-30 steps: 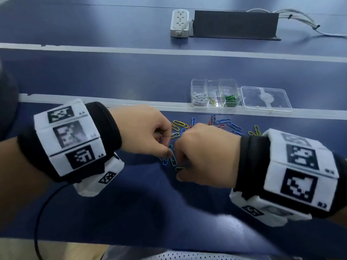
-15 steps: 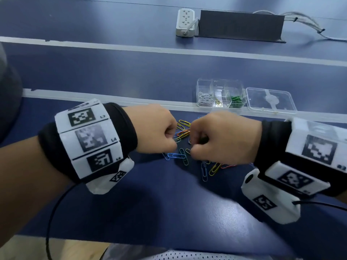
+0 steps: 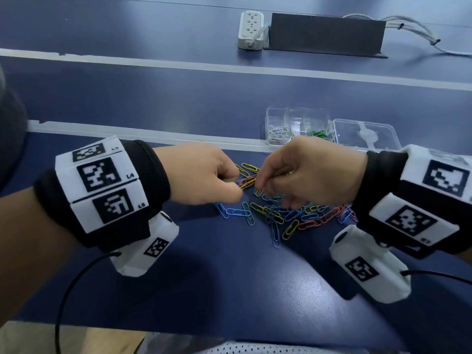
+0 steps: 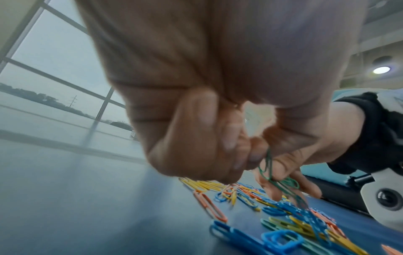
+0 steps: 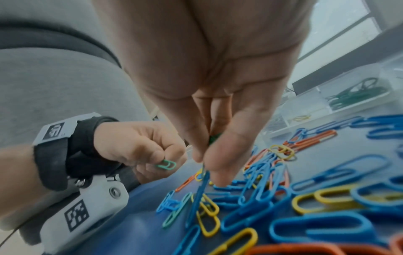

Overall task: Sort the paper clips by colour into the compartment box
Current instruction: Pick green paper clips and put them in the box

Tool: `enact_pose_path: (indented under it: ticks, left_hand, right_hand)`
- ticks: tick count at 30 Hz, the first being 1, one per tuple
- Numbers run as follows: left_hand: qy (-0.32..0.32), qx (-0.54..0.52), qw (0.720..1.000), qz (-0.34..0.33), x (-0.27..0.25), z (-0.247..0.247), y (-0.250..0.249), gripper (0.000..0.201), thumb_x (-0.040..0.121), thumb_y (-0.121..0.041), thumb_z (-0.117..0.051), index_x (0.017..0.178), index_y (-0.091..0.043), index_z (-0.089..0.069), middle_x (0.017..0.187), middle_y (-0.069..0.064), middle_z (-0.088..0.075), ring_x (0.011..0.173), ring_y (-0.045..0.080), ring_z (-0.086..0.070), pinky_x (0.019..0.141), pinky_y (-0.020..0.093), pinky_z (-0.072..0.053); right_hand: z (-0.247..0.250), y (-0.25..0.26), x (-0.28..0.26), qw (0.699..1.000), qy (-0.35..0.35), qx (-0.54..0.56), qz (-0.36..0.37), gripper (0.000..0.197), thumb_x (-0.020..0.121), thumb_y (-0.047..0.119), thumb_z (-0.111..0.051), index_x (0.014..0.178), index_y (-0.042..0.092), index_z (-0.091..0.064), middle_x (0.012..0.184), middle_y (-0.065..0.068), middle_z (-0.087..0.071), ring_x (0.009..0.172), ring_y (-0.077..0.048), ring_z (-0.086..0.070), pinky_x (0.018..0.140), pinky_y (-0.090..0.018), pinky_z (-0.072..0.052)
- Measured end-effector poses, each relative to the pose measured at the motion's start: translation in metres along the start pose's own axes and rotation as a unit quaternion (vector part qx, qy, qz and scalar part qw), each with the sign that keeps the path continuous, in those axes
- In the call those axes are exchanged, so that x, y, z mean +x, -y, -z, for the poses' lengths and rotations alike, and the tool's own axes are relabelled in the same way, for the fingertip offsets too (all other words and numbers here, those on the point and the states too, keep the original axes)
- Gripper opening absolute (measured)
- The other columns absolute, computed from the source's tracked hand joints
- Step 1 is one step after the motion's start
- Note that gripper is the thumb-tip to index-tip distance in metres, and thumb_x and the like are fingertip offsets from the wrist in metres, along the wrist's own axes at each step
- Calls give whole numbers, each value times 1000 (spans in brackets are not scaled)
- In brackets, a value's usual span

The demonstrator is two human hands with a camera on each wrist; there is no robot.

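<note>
I have both hands low over the blue table [image 3: 178, 290], knuckles nearly meeting above the loose pile of paper clips [image 3: 288, 215]. My left hand [image 3: 201, 175] is curled into a near fist; the right wrist view shows a small green clip [image 5: 166, 164] pinched between its thumb and forefinger. My right hand [image 3: 309, 172] has its fingers pointing down, thumb and fingertips [image 5: 218, 165] pressed together on a cluster of green clips [image 4: 281, 181] that dangles from the pinch, as the left wrist view shows. The lowest of these reach the pile; I cannot tell whether they are hooked into it.

The pile spreads from under my hands toward 4 o'clock: blue, yellow, orange and a few green clips, many overlapping. A few yellow and orange ones lie just past my left knuckles, at 12 o'clock from them.

The compartment box [image 3: 297, 125] stands at 1 o'clock from my hands, clear plastic, just beyond the pale strip [image 3: 127, 131] across the table. Silver clips [image 3: 277, 132] fill its left near cell and green clips [image 3: 319, 134] lie in the right near cell; the right wrist view shows a yellow clip in a cell between. Its clear lid [image 3: 365, 135] lies flat, touching or just beside the box at its 3 o'clock. At 12 o'clock, well apart, sit a white power strip [image 3: 251, 29] and a dark block [image 3: 325, 34].
</note>
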State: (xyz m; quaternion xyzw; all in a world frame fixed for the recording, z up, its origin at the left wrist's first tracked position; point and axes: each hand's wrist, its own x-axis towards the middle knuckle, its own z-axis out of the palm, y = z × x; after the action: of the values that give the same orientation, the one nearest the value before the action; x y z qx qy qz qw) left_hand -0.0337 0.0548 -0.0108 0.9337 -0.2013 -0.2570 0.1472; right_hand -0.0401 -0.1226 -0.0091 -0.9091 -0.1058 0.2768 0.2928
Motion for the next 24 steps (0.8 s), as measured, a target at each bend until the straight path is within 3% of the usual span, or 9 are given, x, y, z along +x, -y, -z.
enact_pose_path:
  ticks: [2, 6, 10, 12, 14, 17, 19, 22, 24]
  left_hand:
    - [1, -13, 1000, -2, 1, 0, -1, 33, 63, -41, -48, 54, -13, -35, 50, 0, -31, 48, 13, -26, 51, 25, -31]
    - [4, -52, 999, 12, 3, -2, -2, 29, 65, -31, -55, 52, -14, -36, 44, -2, -36, 41, 11, -30, 41, 16, -29]
    - [38, -118, 992, 18, 6, -2, 0, 26, 66, -20, -57, 49, -14, -38, 44, 0, -55, 35, 14, -42, 39, 13, -35]
    - [48, -150, 987, 9, 8, -1, 2, 30, 68, -14, -60, 48, -15, -38, 51, 7, -60, 36, 16, -45, 40, 15, -36]
    - [51, -167, 985, 5, 9, 0, 4, 31, 69, -11, -62, 48, -16, -39, 54, 9, -62, 38, 16, -46, 41, 18, -38]
    - [43, -161, 986, 1, 10, 0, 6, 24, 62, -17, -61, 48, -17, -42, 47, 0, -58, 41, 16, -48, 45, 21, -40]
    - [38, -158, 987, -6, 8, 1, 7, 17, 57, -20, -58, 49, -17, -43, 48, 0, -58, 41, 15, -50, 47, 21, -40]
    - [24, -182, 983, -10, 8, 1, 11, 15, 56, -17, -58, 58, -19, -43, 61, 14, -63, 42, 19, -51, 45, 22, -41]
    - [21, -205, 978, -15, 9, 1, 14, 18, 59, -14, -58, 68, -19, -44, 73, 22, -65, 48, 23, -53, 44, 26, -44]
  right_hand:
    - [2, 0, 0, 998, 12, 59, -13, 23, 86, 8, -51, 84, 19, -70, 84, -10, -74, 72, -27, -73, 71, -35, -61]
    - [4, -2, 1, 996, 27, 81, -18, 23, 88, 5, -50, 86, 16, -70, 71, -3, -65, 67, -18, -60, 69, -34, -61]
    - [1, 2, 2, 992, 22, 117, -38, 33, 87, 2, -37, 77, 15, -65, 65, -6, -57, 63, -23, -62, 65, -31, -59]
    - [-3, 6, 2, 998, 9, 63, -22, 34, 87, 8, -37, 71, 22, -63, 59, -2, -57, 53, -16, -58, 54, -20, -50]
    - [-7, 11, 2, 999, -2, -39, 13, 29, 88, 16, -39, 74, 25, -64, 55, 5, -50, 53, -10, -49, 50, -18, -40]
    - [-11, 16, 2, 987, -11, -152, 56, 18, 88, 27, -50, 96, 23, -66, 61, 10, -44, 67, -15, -46, 56, -24, -35]
    - [-14, 19, 1, 976, -6, -203, 80, 23, 82, 37, -62, 102, 25, -63, 60, 13, -41, 62, -11, -44, 53, -20, -32]
    - [-18, 21, 2, 959, 6, -266, 95, 43, 73, 41, -71, 112, 27, -60, 63, 12, -38, 71, -16, -44, 63, -23, -34]
    - [-20, 22, 3, 955, -6, -274, 111, 42, 74, 39, -71, 112, 29, -61, 68, 10, -42, 77, -17, -43, 67, -24, -36]
